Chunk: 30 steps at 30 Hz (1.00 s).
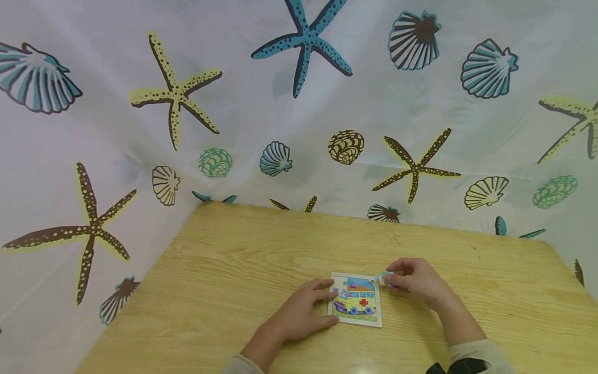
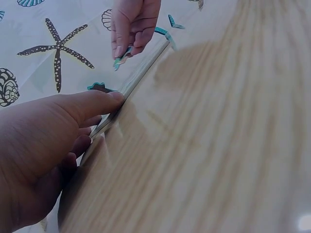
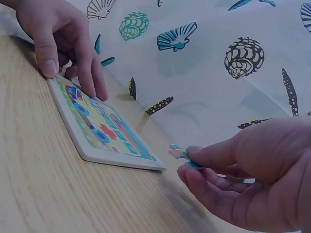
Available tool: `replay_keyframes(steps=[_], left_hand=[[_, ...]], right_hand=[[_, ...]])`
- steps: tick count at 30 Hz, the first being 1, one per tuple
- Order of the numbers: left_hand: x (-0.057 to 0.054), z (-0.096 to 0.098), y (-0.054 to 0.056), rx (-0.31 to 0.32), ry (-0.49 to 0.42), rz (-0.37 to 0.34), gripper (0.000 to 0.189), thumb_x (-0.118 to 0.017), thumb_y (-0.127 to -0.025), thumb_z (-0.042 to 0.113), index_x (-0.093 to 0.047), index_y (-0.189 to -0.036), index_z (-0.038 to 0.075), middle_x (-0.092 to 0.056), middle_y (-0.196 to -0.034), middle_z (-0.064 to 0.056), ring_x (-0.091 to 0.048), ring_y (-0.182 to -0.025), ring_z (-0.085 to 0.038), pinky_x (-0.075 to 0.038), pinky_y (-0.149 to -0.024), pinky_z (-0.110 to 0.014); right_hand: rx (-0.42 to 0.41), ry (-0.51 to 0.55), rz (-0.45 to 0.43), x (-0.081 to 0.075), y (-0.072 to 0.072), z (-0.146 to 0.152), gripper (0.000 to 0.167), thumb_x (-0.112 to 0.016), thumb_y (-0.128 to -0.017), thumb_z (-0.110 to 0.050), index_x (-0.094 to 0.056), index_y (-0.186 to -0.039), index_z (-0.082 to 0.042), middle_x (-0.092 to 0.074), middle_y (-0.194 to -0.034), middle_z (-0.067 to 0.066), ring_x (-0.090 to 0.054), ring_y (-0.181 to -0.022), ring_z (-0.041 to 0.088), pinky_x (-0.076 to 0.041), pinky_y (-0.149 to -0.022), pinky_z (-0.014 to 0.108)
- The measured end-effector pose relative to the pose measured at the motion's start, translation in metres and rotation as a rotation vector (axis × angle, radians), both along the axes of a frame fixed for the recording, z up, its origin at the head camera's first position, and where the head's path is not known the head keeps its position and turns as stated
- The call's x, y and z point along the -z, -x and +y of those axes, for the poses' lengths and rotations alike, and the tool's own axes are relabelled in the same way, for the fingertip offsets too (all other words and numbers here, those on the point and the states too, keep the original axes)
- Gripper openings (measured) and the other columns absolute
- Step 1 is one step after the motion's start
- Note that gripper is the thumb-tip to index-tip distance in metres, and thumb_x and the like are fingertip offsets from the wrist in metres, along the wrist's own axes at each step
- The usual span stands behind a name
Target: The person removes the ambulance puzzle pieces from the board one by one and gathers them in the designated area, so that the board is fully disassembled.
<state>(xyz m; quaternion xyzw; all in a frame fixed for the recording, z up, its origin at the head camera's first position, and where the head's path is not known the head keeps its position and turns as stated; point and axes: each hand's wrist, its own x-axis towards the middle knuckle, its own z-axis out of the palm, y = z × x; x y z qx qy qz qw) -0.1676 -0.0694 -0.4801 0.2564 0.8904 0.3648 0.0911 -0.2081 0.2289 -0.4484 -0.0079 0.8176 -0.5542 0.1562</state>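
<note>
A small square jigsaw puzzle (image 1: 364, 302) with a white frame lies flat on the table; its picture shows a yellow ambulance with a red cross. Pale bare backing shows at its upper left. My left hand (image 1: 303, 310) rests at the left side, thumb on the lower left edge and fingers spread over the frame. Beyond the upper right corner, my right hand (image 1: 419, 280) pinches a colourful puzzle piece (image 3: 179, 152) between thumb and fingers, just above the table. A bit of blue (image 3: 248, 180) shows among the curled fingers of that hand, mostly hidden.
The wood-grain table (image 1: 233, 259) extends around the puzzle on all sides. A white cloth (image 1: 327, 114) printed with starfish and shells hangs behind it and along both sides. A dark band (image 1: 462, 366) sits on the right sleeve.
</note>
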Motion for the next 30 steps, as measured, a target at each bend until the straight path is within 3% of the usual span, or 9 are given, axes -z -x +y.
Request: replay_keyframes(steps=[10, 17, 25, 30], left_hand=[[0.001, 0.002, 0.0, -0.017, -0.021, -0.042, 0.057, -0.075, -0.089, 0.039, -0.061, -0.136, 0.011, -0.043, -0.155, 0.0, -0.037, -0.146, -0.032, -0.032, -0.118, -0.055], [0.0, -0.001, 0.001, -0.012, -0.033, -0.039, 0.057, -0.075, -0.089, 0.039, -0.061, -0.137, 0.011, -0.044, -0.155, 0.0, -0.037, -0.146, -0.031, -0.033, -0.117, -0.055], [0.002, -0.004, 0.0, -0.005, -0.029, -0.03, 0.056, -0.074, -0.089, 0.04, -0.062, -0.136, 0.012, -0.044, -0.155, 0.0, -0.038, -0.145, -0.031, -0.033, -0.117, -0.056], [0.003, -0.001, 0.001, -0.004, -0.028, -0.013, 0.057, -0.074, -0.089, 0.04, -0.061, -0.137, 0.012, -0.044, -0.155, 0.0, -0.037, -0.145, -0.031, -0.033, -0.118, -0.055]], right_hand=[[0.061, -0.22, 0.024, 0.001, -0.006, 0.004, 0.016, -0.068, -0.093, -0.006, -0.064, -0.106, 0.004, -0.065, -0.086, 0.011, -0.063, -0.07, 0.017, -0.056, -0.06, 0.028], [0.087, -0.553, 0.178, -0.001, -0.007, -0.005, 0.017, -0.079, -0.085, -0.019, -0.071, -0.093, -0.006, -0.068, -0.086, 0.005, -0.059, -0.076, 0.017, -0.047, -0.066, 0.031], [0.085, -0.554, 0.181, -0.003, -0.009, -0.009, 0.02, -0.08, -0.083, -0.017, -0.07, -0.096, -0.005, -0.066, -0.086, 0.006, -0.058, -0.076, 0.018, -0.047, -0.064, 0.031], [0.074, -0.503, 0.186, -0.008, -0.01, -0.013, 0.021, -0.075, -0.089, -0.022, -0.069, -0.101, -0.005, -0.069, -0.086, 0.006, -0.062, -0.073, 0.016, -0.049, -0.064, 0.031]])
